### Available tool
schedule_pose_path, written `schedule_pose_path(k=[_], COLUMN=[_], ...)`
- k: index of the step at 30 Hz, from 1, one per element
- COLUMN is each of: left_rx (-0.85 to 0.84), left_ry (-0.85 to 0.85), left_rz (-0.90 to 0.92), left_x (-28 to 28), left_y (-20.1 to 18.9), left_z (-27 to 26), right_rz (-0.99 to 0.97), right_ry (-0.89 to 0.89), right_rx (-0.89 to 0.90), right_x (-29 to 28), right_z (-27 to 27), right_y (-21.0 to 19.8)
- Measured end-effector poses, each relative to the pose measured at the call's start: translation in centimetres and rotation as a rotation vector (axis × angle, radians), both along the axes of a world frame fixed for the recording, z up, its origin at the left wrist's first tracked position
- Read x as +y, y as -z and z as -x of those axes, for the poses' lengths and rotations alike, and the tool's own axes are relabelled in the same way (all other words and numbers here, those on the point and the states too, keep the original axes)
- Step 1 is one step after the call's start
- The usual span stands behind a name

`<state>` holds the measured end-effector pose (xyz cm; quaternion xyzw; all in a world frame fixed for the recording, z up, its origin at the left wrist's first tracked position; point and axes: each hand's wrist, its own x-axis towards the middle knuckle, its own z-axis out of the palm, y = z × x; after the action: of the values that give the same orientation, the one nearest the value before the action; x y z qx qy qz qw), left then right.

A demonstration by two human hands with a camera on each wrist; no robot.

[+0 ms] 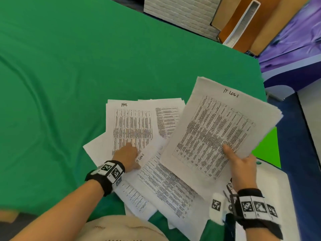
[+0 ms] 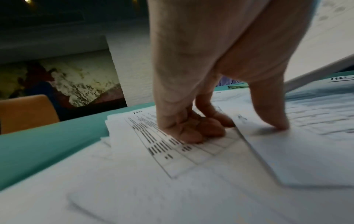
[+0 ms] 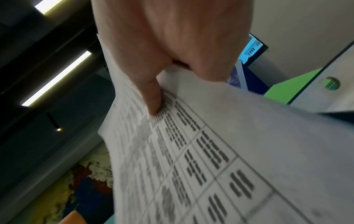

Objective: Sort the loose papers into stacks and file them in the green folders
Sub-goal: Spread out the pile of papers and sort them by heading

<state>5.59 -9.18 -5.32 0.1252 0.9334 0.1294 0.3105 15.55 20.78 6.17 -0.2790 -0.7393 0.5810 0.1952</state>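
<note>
Loose printed sheets lie fanned out on the green cloth (image 1: 69, 84). My right hand (image 1: 232, 153) holds a lifted stack headed "IT LOGS" (image 1: 217, 129) by its near edge. Its thumb (image 3: 153, 97) lies on the top sheet (image 3: 229, 151), and the fingers underneath are hidden. My left hand (image 1: 129, 153) is down on the pile. Its curled fingers (image 2: 191, 130) press a table sheet headed "HR" (image 1: 132, 122), and its thumb (image 2: 275, 118) rests on a loose "IT LOGS" sheet (image 1: 166, 180), pinching at that sheet's edge. A bright green flat piece (image 1: 265, 148), perhaps a folder, shows beyond the held stack.
A sheet of plain text (image 1: 166, 122) lies under the held stack. A white board (image 1: 272, 185) sits at the near right by the table's right edge. White brick panels (image 1: 178, 13) and orange furniture (image 1: 243, 23) stand past the far edge.
</note>
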Motion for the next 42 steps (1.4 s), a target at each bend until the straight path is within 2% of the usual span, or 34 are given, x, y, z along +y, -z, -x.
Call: schedule_pose_path(k=[3, 6, 10, 15, 20, 22, 23, 24, 26, 28, 32, 34, 36, 39, 42], left_rx=[0.001, -0.003, 0.006, -0.091, -0.167, -0.128, -0.095, -0.051, 0.032, 0.029, 0.025, -0.024, -0.052, 0.037, 0.177], left_ry=[-0.041, -0.175, -0.259, -0.072, -0.216, -0.414, -0.535, -0.644, -0.782, -0.860, -0.817, -0.864, -0.902, -0.850, -0.863], left_rz=[-0.182, -0.513, -0.867, -0.997, -1.127, -1.118, -1.057, -0.941, -0.549, -0.267, -0.021, -0.041, -0.127, -0.227, -0.380], left_x=[0.2, 0.3, 0.7, 1.2, 0.7, 0.4, 0.1, -0.5, -2.3, -3.9, -4.4, -4.2, -4.2, -4.3, -4.2], left_y=[-0.1, -1.3, -5.7, -11.4, -12.1, -11.1, -10.1, -8.9, -5.9, -3.6, -1.6, -1.4, -1.1, -0.8, -1.0], left_z=[-0.2, 0.3, 0.8, 1.2, 1.6, 2.5, 3.2, 4.1, 5.6, 6.6, 7.8, 8.0, 8.1, 7.7, 7.2], right_rz=[0.028, 0.059, -0.003, -0.032, 0.003, -0.008, -0.017, -0.024, -0.007, 0.030, 0.110, 0.196, 0.280, 0.245, 0.217], right_ry=[-0.136, -0.288, -0.503, -0.543, -0.593, -0.549, -0.508, -0.460, -0.336, -0.205, -0.007, 0.071, 0.109, 0.107, 0.090], right_rx=[-0.117, -0.206, -0.385, -0.374, -0.365, -0.343, -0.329, -0.312, -0.271, -0.228, -0.177, -0.216, -0.333, -0.490, -0.554], right_x=[0.9, 1.2, 1.6, 1.2, 0.4, 0.1, 0.0, 0.0, 0.1, 0.0, -0.5, -0.7, -0.7, -0.3, 0.0], right_z=[-1.8, -3.2, -3.7, -1.9, -0.3, 0.1, 0.3, 0.4, 0.5, 0.5, 0.9, 0.8, 0.1, -0.7, -1.3], right_y=[-0.4, -0.7, -0.3, -0.1, -0.1, 0.1, 0.3, 0.6, 1.1, 1.6, 3.2, 4.9, 7.1, 9.9, 11.9])
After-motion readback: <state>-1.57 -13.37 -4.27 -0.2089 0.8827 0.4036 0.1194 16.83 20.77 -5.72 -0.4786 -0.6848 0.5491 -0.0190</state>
